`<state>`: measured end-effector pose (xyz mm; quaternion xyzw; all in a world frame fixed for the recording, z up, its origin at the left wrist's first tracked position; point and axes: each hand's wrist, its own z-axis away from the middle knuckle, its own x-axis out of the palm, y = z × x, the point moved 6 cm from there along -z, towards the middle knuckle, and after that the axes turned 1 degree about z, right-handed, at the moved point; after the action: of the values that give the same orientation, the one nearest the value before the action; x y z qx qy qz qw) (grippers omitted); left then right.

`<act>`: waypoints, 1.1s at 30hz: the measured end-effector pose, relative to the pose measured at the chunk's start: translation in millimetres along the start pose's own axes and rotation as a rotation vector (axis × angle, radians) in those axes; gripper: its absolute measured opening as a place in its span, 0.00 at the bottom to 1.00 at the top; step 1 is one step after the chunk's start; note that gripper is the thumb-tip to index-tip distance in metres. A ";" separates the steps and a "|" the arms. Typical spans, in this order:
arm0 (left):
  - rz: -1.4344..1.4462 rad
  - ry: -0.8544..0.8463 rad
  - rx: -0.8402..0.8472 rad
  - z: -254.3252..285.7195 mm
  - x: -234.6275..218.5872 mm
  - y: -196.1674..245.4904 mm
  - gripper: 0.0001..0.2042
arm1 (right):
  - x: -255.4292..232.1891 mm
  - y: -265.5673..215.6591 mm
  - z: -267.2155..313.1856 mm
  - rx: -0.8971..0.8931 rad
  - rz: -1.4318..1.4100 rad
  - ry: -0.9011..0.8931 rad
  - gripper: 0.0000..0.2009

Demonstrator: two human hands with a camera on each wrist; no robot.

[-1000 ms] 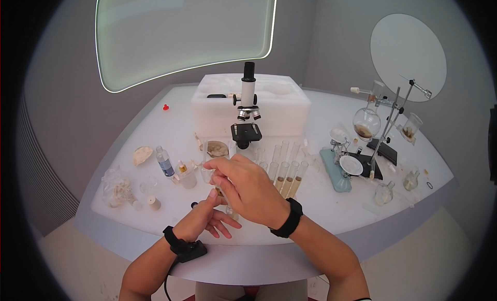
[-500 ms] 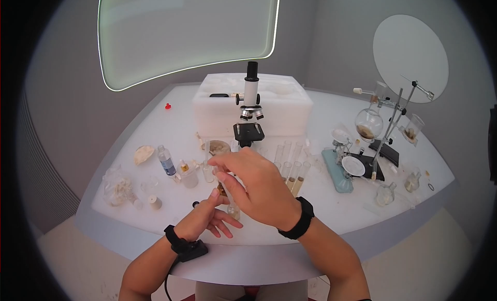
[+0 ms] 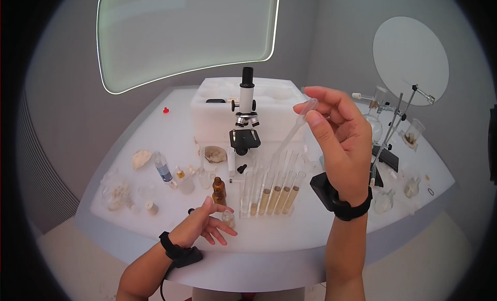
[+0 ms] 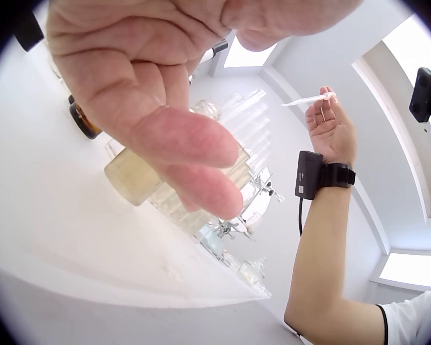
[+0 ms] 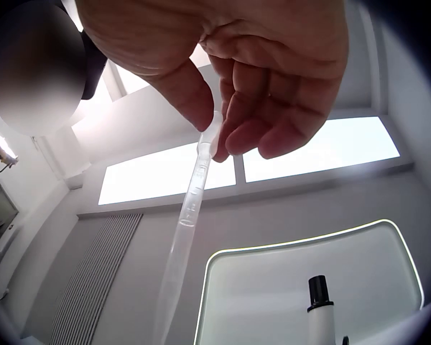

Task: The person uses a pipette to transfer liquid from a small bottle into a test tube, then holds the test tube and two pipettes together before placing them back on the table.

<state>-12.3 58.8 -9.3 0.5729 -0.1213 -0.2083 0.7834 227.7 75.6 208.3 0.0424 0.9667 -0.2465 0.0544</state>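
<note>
The clear plastic dropper pipette (image 3: 290,132) is a thin, see-through tube with a soft bulb at its top; it hangs slanting in the upper right of the head view, high above the worktop, with its narrow tip pointing down toward the clear rack of glass test tubes (image 3: 272,189) that hold tan liquid. The right hand (image 3: 339,132) pinches the bulb between thumb and curled fingers, a narrow grip closed on the pipette. Lower left of centre, the left hand (image 3: 204,223) rests on the white worktop (image 3: 171,130) with its fingers around a small clear glass vial (image 3: 228,218) of pale liquid, steadying it; a small amber glass bottle (image 3: 219,189) stands just behind. Behind the rack, at centre, a black-and-white microscope (image 3: 245,114) stands before a white foam block (image 3: 269,112). A metal stand with a round glass flask (image 3: 385,130) fills the right side. Grey walls and a glowing curved panel (image 3: 186,34) close the room behind. The worktop's rounded front edge runs just below the left hand.
</note>
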 end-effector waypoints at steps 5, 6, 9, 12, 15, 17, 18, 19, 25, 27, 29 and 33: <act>-0.002 0.006 -0.012 -0.5 0.3 0.7 0.43 | -12.7 -0.4 -6.2 0.034 0.029 0.022 0.11; 0.001 0.002 -0.010 -0.5 0.1 -0.1 0.43 | -12.9 1.7 -7.1 0.033 0.015 0.018 0.10; 0.000 -0.004 0.000 -0.1 -0.6 0.8 0.43 | -10.6 4.3 -7.4 0.023 0.005 -0.004 0.10; -0.008 -0.010 0.006 1.2 1.2 2.5 0.43 | -6.0 5.2 -5.8 0.011 0.021 -0.042 0.10; -0.020 -0.011 0.006 1.4 0.8 2.8 0.43 | -1.9 7.2 -3.4 0.001 0.029 -0.049 0.09; -0.024 -0.015 0.005 1.4 1.2 0.2 0.43 | -0.1 8.3 -1.6 -0.002 0.028 -0.039 0.09; -0.022 -0.020 -0.001 0.9 1.6 -1.8 0.43 | 1.3 8.4 -0.7 0.005 0.023 -0.039 0.10; -0.025 -0.024 -0.001 0.1 0.8 -0.5 0.43 | 2.2 7.5 -1.9 0.004 0.020 -0.036 0.10; -0.034 -0.034 0.003 2.4 1.8 2.6 0.43 | 12.4 7.8 -0.7 -0.005 0.066 -0.088 0.10; -0.027 -0.035 0.010 1.7 1.0 1.4 0.43 | 16.9 11.0 0.7 0.008 0.069 -0.127 0.10; -0.021 -0.042 -0.002 1.1 0.7 -0.2 0.43 | 22.2 11.2 2.3 0.009 0.099 -0.174 0.10; -0.023 -0.037 0.000 3.6 1.5 3.4 0.43 | 32.1 19.6 5.8 0.058 0.209 -0.338 0.08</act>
<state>-11.9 56.0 -5.1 0.5705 -0.1294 -0.2279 0.7784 198.5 91.8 189.9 0.1019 0.9266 -0.2710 0.2401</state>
